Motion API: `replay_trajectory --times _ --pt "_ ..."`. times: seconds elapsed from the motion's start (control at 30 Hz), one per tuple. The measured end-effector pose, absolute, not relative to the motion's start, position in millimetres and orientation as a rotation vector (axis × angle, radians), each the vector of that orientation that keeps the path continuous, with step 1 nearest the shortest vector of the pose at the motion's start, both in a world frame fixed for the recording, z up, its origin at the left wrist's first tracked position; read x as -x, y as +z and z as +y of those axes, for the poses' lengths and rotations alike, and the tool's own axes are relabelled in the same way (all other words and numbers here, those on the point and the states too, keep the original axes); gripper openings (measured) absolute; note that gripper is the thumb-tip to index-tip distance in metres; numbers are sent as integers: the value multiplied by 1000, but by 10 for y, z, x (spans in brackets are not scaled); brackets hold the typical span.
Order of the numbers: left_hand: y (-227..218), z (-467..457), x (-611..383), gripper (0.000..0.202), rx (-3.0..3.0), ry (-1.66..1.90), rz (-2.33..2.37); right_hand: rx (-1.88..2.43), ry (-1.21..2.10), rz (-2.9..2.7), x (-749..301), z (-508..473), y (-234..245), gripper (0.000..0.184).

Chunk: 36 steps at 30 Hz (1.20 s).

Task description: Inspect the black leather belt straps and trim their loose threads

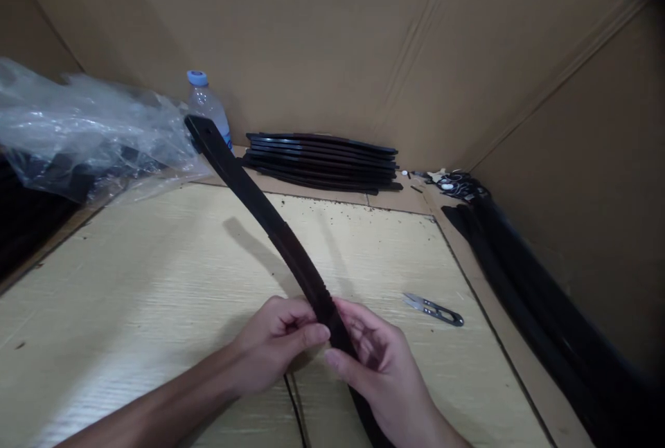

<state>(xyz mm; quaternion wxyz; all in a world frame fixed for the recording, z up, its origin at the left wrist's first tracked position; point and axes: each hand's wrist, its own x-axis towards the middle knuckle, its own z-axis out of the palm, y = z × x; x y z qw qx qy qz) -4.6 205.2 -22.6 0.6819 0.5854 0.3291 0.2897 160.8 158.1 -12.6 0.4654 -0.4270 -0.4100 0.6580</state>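
A long dark brown strap [270, 223] rises from my hands toward the far left, its free end lifted near a water bottle. My left hand [278, 344] pinches the strap from the left, thumb and fingers closed on it. My right hand [377, 361] grips the same strap from the right, fingers curled under it. The strap's lower part runs down between my wrists and out of view. Both hands hover just above the pale wooden board [145, 296].
Small thread snips [433, 309] lie on the board right of my hands. A stack of dark straps [322, 160] sits at the back. More dark straps [540, 296] run along the right cardboard wall. A water bottle [206, 105] and crumpled clear plastic bags [88, 133] stand at the left.
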Motion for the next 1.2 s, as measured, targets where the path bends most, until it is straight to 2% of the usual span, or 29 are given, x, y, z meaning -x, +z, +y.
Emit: replay_trajectory --times 0.1,0.3,0.6,0.67,0.8,1.0,1.2 --pt "-218 2053 55 29 -1352 642 791 1090 1625 -1034 -1597 1615 -128 32" --pt "-193 2043 48 33 -1267 602 670 1133 1666 -947 -1580 1558 -149 32" --pt "-220 2062 44 26 -1221 691 654 1080 1569 -995 -1615 1566 -112 20" --pt "-242 2062 45 26 -1170 684 616 1075 1553 -1024 -1618 1565 -104 23" --pt "-252 2060 53 30 -1122 656 572 1066 1655 -963 -1610 1585 -94 44" --pt "-229 2048 63 24 -1208 621 665 1110 1689 -985 -1602 1627 -106 30" --pt "-199 2034 41 25 -1161 576 580 1108 1717 -996 -1606 1548 -155 31"
